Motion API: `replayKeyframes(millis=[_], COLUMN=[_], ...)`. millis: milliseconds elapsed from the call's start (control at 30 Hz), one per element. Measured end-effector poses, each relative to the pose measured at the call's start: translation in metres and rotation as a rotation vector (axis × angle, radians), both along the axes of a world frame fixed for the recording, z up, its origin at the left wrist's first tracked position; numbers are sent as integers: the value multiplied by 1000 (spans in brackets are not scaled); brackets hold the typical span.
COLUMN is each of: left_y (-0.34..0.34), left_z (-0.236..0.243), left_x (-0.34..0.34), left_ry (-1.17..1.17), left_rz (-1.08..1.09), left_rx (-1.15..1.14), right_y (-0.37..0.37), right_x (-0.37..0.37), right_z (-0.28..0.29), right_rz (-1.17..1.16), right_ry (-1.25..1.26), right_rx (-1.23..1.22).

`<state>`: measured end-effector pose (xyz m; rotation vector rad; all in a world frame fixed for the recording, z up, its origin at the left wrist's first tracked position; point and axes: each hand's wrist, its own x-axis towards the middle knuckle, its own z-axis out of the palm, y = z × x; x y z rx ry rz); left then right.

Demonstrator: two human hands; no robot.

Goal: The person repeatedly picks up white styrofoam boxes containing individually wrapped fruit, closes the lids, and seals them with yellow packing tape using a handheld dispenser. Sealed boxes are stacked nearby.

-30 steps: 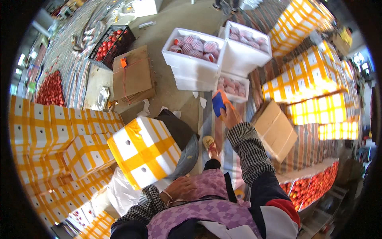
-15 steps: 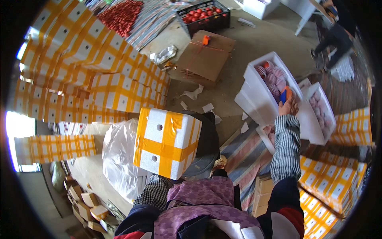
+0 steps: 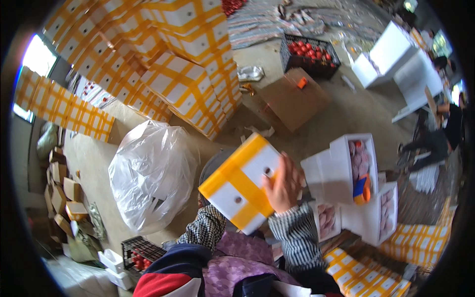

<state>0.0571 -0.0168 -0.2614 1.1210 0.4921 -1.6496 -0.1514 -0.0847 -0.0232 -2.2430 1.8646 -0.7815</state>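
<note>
A white foam box banded with yellow tape is tilted in front of my lap. My right hand grips its right edge, thumb on the face with the round holes and fingers along the side. The checked sleeve of my left arm reaches the box's lower left; the hand itself is hidden behind the box. To the right, an orange and blue tape dispenser rests on an open foam box of net-wrapped red fruit, apart from my right hand.
Taped foam boxes are stacked high at the far left. A clear plastic bag bulges left of my lap. Beyond stand a cardboard box and a black crate of red fruit. Another person is at the far right.
My right hand has let go of the tape dispenser and come left onto the taped box. The box has turned and tilted. My view has shifted.
</note>
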Motion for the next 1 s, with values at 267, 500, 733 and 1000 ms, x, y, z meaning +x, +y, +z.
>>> replayKeyframes(millis=[267,500,733,1000], left_y=[-61,-98,-253,-434], left_z=[7,40,247,267], left_x=[21,135,327,459], left_ry=[305,186,-83,-1098], left_rz=[-13,3,204,329], left_rx=[104,-36,-518,-832], right_y=[58,57,-101,-294], right_x=[-27,75,207,347], right_z=[-23,24,3,36], right_rz=[-630,-736,-379,-102], right_ry=[-435,-346,-605,-1378], right_rx=[192,74,-23,621])
